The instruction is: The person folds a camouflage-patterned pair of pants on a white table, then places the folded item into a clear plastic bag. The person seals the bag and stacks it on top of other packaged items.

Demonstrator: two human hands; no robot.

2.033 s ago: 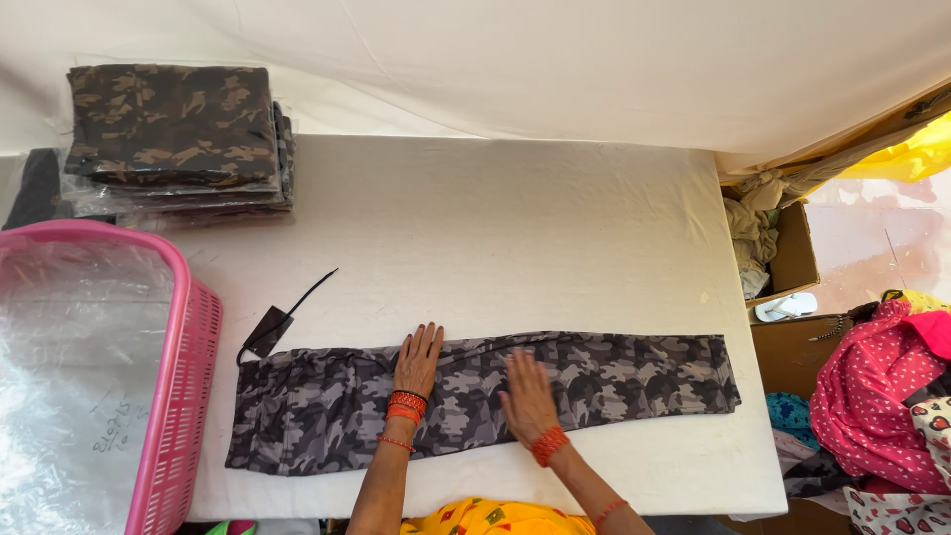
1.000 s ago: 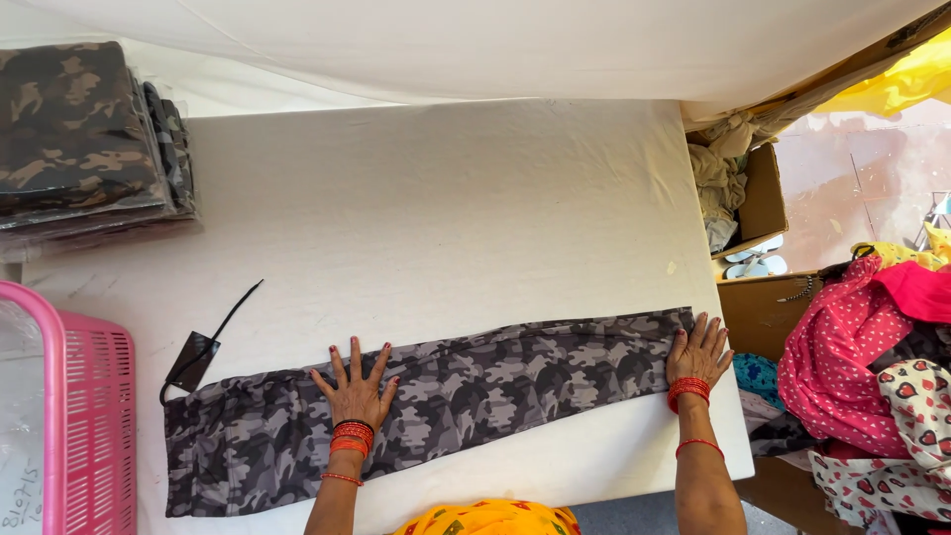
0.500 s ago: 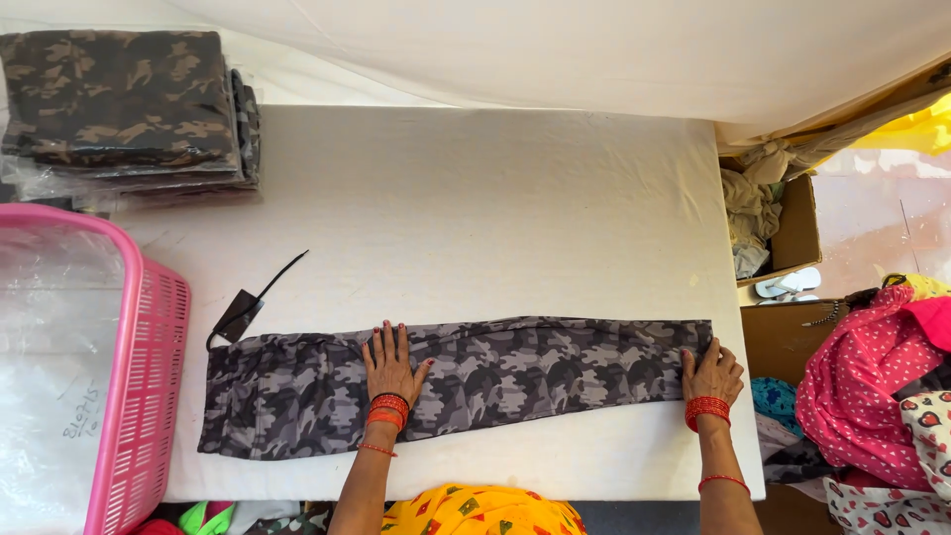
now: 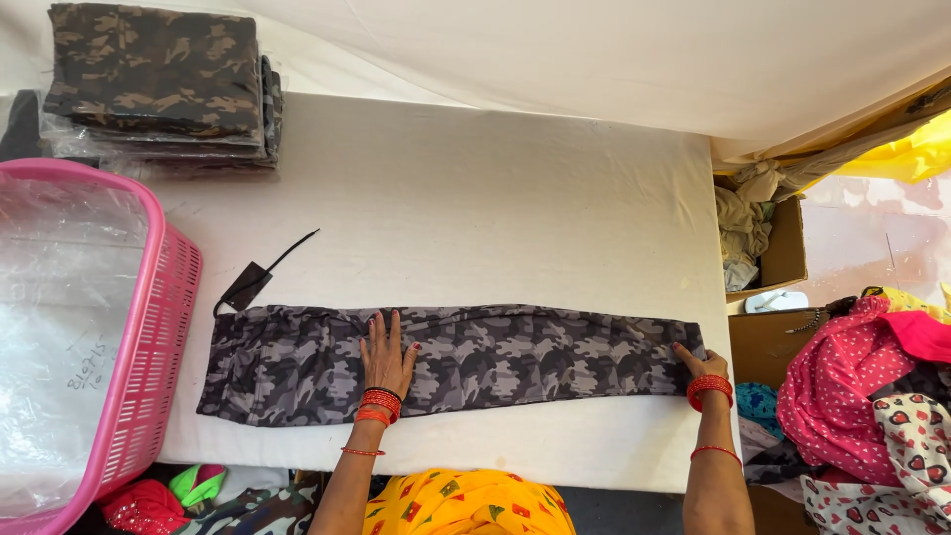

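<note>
A long grey camouflage garment (image 4: 535, 362) lies folded lengthwise across the near part of the white table (image 4: 475, 208). My left hand (image 4: 386, 357) presses flat on it, fingers spread, a little left of its middle. At the garment's right end, near the table's corner, my right hand (image 4: 696, 362) rests with fingers on or pinching the cloth edge. Both wrists carry red bangles. A black tag with a cord (image 4: 253, 280) lies at the garment's upper left end.
A pink plastic basket (image 4: 149, 337) lined with clear plastic stands at the left. A stack of folded brown camouflage garments (image 4: 158, 84) sits at the far left corner. Cardboard boxes (image 4: 783, 248) and a pile of colourful clothes (image 4: 872, 406) are to the right of the table.
My right hand slid from the garment's middle out to its right end. The left hand stayed pressed near the middle. The camera swung right, then back left.
</note>
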